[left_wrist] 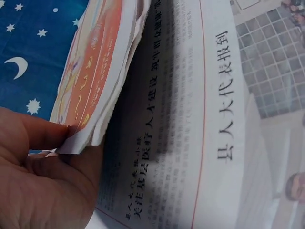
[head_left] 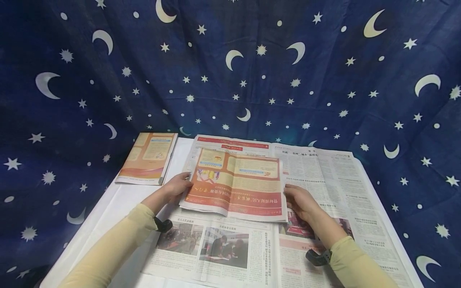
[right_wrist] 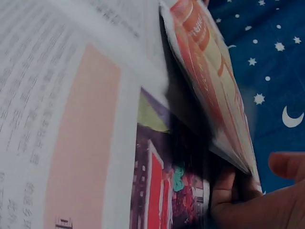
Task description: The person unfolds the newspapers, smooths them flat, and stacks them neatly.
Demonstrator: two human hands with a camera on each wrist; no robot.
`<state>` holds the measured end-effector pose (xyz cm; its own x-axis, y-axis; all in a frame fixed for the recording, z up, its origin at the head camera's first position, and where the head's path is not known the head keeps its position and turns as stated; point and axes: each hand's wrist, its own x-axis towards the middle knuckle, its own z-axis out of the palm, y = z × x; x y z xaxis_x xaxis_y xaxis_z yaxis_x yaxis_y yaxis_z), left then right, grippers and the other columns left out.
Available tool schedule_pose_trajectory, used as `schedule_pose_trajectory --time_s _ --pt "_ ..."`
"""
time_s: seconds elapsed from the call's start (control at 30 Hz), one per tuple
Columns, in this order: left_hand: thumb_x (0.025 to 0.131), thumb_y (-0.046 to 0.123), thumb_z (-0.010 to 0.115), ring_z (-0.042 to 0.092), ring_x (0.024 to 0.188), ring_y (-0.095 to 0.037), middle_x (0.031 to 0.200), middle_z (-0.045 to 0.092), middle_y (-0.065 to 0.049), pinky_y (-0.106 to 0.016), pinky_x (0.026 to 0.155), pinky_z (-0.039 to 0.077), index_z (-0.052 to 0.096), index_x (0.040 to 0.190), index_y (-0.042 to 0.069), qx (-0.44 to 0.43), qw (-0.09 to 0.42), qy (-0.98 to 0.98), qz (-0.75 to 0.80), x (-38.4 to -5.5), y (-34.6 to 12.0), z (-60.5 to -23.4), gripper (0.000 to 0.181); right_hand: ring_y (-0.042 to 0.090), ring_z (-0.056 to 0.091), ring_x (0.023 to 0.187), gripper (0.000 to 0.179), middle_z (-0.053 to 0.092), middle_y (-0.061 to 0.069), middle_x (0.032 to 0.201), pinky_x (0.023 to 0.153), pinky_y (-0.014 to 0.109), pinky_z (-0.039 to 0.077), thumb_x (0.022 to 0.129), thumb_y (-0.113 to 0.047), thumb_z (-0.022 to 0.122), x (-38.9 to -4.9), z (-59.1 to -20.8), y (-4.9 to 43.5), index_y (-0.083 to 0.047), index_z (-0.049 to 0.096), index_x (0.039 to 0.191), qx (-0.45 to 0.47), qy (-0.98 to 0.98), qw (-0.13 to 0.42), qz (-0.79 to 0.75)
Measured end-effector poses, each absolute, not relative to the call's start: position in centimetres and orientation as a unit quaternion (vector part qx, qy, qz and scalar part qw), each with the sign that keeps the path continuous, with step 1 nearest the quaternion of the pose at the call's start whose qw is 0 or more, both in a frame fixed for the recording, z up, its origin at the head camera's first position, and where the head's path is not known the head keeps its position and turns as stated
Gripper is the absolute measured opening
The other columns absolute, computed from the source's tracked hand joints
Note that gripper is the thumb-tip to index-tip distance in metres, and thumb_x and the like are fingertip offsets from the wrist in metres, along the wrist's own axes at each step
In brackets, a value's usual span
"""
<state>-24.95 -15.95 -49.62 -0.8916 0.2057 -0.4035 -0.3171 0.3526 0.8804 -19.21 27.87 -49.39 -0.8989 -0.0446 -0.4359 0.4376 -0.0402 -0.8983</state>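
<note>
A folded newspaper (head_left: 237,188), orange and cream with red bands and a crease down its middle, is raised over a spread newspaper (head_left: 331,176). At its left edge my left hand (head_left: 177,186) pinches the layered sheets, thumb on top and fingers beneath, as the left wrist view shows. My right hand (head_left: 300,202) is at the right edge. In the right wrist view, the fingers (right_wrist: 224,191) lie under the corner of the folded newspaper (right_wrist: 209,81), while the thumb stands off the paper.
Another folded orange newspaper (head_left: 147,158) lies at the back left of the white table (head_left: 108,204). A dark blue cloth (head_left: 216,60) with moons and stars hangs behind and along the sides. Both wrists wear black bands.
</note>
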Motion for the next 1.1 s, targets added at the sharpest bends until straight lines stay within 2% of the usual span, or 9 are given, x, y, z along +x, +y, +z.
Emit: schedule_pose_trajectory --time_s 0.1,0.23,0.53,0.7,0.8,0.87,0.97,1.03,1.1 --pt "0.102 0.007 0.046 0.069 0.101 -0.03 0.137 0.054 -0.03 -0.039 0.081 0.06 0.019 0.159 -0.007 -0.034 0.239 0.779 0.578 -24.9 -15.7 -49.8 0.065 0.025 0.072 0.101 0.06 0.063 0.022 0.128 0.085 0.039 0.061 0.106 -0.015 0.051 -19.1 -49.5 27.5 0.008 0.027 0.156 0.113 0.694 0.184 -0.687" --pt "0.101 0.005 0.047 0.071 0.096 -0.027 0.13 0.06 -0.026 -0.041 0.08 0.061 0.022 0.159 -0.006 -0.028 0.254 0.762 0.595 -24.7 -14.9 -50.1 0.064 0.029 0.074 0.096 0.059 0.065 0.024 0.123 0.08 0.044 0.062 0.103 -0.013 0.055 -18.8 -49.6 27.4 0.008 0.032 0.153 0.111 0.711 0.174 -0.672" --pt "0.101 0.008 0.053 0.071 0.092 -0.023 0.129 0.063 -0.022 -0.036 0.08 0.06 0.031 0.158 -0.002 0.012 0.241 0.806 0.54 -23.5 -13.5 -50.2 0.062 0.029 0.074 0.089 0.058 0.069 0.02 0.115 0.074 0.042 0.063 0.104 -0.014 0.055 -17.0 -50.2 29.3 0.006 0.033 0.154 0.122 0.756 0.148 -0.626" --pt "0.101 0.007 0.054 0.072 0.09 -0.024 0.118 0.068 -0.019 -0.037 0.079 0.06 0.029 0.157 -0.004 0.033 0.252 0.803 0.54 -22.4 -12.9 -49.9 0.063 0.027 0.074 0.089 0.058 0.07 0.017 0.114 0.073 0.04 0.062 0.105 -0.016 0.055 -15.8 -50.4 30.0 0.003 0.033 0.155 0.136 0.778 0.148 -0.595" --pt "0.101 0.008 0.054 0.072 0.093 -0.027 0.121 0.068 -0.02 -0.039 0.081 0.06 0.025 0.159 -0.002 0.037 0.243 0.812 0.53 -22.2 -12.8 -50.0 0.066 0.027 0.074 0.089 0.06 0.069 0.018 0.116 0.073 0.039 0.062 0.105 -0.018 0.055 -15.4 -50.5 30.1 0.002 0.031 0.156 0.137 0.785 0.146 -0.586" --pt "0.101 0.009 0.055 0.07 0.105 -0.032 0.136 0.061 -0.024 -0.042 0.09 0.058 0.021 0.162 0.0 0.046 0.23 0.826 0.513 -22.1 -12.6 -50.2 0.07 0.027 0.074 0.09 0.06 0.069 0.019 0.117 0.073 0.039 0.062 0.105 -0.017 0.055 -15.3 -50.7 30.1 0.003 0.031 0.156 0.132 0.784 0.144 -0.589" --pt "0.101 0.011 0.055 0.057 0.129 -0.04 0.158 0.038 -0.026 -0.047 0.107 0.048 0.016 0.164 0.006 0.059 0.21 0.847 0.486 -22.1 -12.4 -50.6 0.075 0.027 0.074 0.092 0.06 0.069 0.019 0.119 0.074 0.039 0.062 0.105 -0.017 0.054 -15.2 -50.9 30.1 0.004 0.03 0.155 0.127 0.782 0.142 -0.593" --pt "0.101 0.011 0.055 0.044 0.141 -0.043 0.165 0.023 -0.023 -0.05 0.114 0.039 0.013 0.165 0.009 0.061 0.203 0.852 0.478 -21.9 -12.3 -50.6 0.077 0.027 0.074 0.093 0.06 0.068 0.02 0.12 0.074 0.039 0.062 0.105 -0.017 0.053 -15.3 -50.9 30.0 0.004 0.029 0.156 0.126 0.78 0.143 -0.596" --pt "0.101 0.011 0.054 0.038 0.144 -0.043 0.167 0.018 -0.022 -0.051 0.116 0.034 0.011 0.166 0.011 0.06 0.197 0.856 0.474 -21.8 -12.3 -50.6 0.078 0.027 0.074 0.093 0.06 0.068 0.02 0.12 0.074 0.04 0.062 0.105 -0.018 0.053 -15.4 -51.0 30.0 0.003 0.028 0.156 0.129 0.778 0.143 -0.598"
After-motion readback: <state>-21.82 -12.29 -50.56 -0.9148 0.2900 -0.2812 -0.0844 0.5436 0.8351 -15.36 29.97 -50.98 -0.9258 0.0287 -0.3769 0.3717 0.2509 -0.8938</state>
